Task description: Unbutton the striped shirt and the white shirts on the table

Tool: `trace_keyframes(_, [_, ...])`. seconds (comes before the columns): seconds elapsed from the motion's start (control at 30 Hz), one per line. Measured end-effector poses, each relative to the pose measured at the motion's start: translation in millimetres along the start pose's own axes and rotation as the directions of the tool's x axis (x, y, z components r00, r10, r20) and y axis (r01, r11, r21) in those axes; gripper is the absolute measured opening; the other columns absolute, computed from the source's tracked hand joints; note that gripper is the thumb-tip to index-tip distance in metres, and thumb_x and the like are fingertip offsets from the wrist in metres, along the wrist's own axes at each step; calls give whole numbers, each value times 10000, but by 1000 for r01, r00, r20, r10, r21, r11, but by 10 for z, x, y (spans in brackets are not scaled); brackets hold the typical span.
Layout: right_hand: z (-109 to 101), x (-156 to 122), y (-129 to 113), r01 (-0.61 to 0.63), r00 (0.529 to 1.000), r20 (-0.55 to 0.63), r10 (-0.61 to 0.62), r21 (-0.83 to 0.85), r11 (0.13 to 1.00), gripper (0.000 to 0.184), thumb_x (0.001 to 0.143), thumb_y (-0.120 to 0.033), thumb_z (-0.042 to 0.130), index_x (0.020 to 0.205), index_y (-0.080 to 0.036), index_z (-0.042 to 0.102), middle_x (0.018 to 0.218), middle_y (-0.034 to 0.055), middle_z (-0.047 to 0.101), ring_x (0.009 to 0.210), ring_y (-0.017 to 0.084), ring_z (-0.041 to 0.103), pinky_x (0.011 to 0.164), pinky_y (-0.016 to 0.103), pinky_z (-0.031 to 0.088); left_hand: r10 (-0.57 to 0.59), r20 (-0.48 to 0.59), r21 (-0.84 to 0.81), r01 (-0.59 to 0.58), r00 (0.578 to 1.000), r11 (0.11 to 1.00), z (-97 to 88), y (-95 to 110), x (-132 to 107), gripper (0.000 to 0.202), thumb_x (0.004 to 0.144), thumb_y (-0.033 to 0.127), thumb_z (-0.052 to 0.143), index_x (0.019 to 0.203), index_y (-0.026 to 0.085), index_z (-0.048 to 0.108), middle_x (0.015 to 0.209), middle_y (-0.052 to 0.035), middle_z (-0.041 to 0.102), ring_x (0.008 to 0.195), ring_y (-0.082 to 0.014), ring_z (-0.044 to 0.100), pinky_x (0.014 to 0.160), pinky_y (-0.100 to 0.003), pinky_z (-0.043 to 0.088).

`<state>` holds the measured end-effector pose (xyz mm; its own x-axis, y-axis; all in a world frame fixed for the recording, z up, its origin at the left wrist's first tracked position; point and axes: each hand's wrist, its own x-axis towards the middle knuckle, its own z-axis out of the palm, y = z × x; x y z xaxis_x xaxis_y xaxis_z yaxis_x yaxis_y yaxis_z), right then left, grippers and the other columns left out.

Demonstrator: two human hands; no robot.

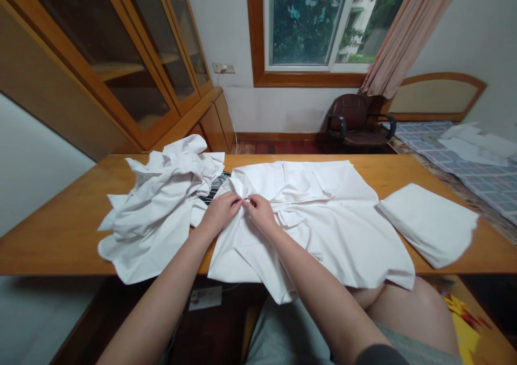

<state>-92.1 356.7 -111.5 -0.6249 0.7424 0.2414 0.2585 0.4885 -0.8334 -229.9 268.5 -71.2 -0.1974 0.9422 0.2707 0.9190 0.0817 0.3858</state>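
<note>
A white shirt [323,219] lies spread on the wooden table [60,225], its lower edge hanging over the near side. My left hand [220,210] and my right hand [260,211] meet at the shirt's left part, each pinching a bit of the white cloth near its front edge, fingertips almost touching. What exactly sits between the fingertips is too small to make out.
A crumpled heap of white garments [161,203] lies left of the hands, with a striped dark piece [214,186] under it. A folded white garment [430,222] rests at the right. Behind the table stand a chair [357,120], a bed [464,160] and a glass-fronted cabinet [133,58].
</note>
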Motion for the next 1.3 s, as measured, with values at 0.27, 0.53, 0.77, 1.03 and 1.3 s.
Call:
trace_keyframes(0.27, [15, -67, -11, 88, 996, 6, -88, -80, 993, 186, 959, -271, 536, 974, -195, 705, 878, 30, 689, 795, 160, 591, 751, 260, 429, -60, -1, -64, 60, 998, 996, -29, 73, 44, 209, 871, 311, 494, 828, 200, 666, 855, -69, 702, 812, -221, 639, 758, -312, 451])
trace_keyframes(0.53, [37, -133, -14, 160, 986, -17, -165, -161, 974, 187, 984, -287, 522, 960, -208, 689, 901, 28, 674, 858, 158, 598, 783, 246, 412, -370, 25, -514, 329, 929, 792, 96, 11, 43, 263, 750, 407, 580, 750, 174, 701, 807, -45, 721, 822, -222, 634, 805, -314, 452])
trace_keyframes(0.77, [10, -140, -14, 212, 976, 15, -215, -245, 946, 186, 992, -288, 525, 976, -212, 694, 905, 33, 663, 860, 164, 597, 775, 249, 404, -544, 135, -791, 421, 828, 445, 221, 42, 57, 260, 633, 403, 677, 709, 155, 681, 734, -36, 693, 754, -196, 614, 714, -280, 457])
trace_keyframes(1.03, [2, -147, 0, 194, 980, -5, -198, -185, 963, 211, 1008, -305, 498, 1041, -216, 687, 939, 40, 660, 895, 165, 598, 813, 257, 415, -435, 107, -688, 382, 894, 617, 92, 72, 75, 243, 675, 406, 670, 714, 166, 660, 728, -19, 672, 732, -183, 598, 695, -269, 446])
trace_keyframes(1.3, [-3, -142, -12, 207, 978, 30, -206, -247, 947, 188, 989, -254, 523, 1044, -204, 696, 934, 49, 666, 900, 173, 603, 792, 263, 411, -237, 157, -303, 275, 959, 912, -70, 43, 220, 187, 734, 366, 565, 654, 202, 606, 668, -14, 653, 678, -198, 574, 638, -284, 386])
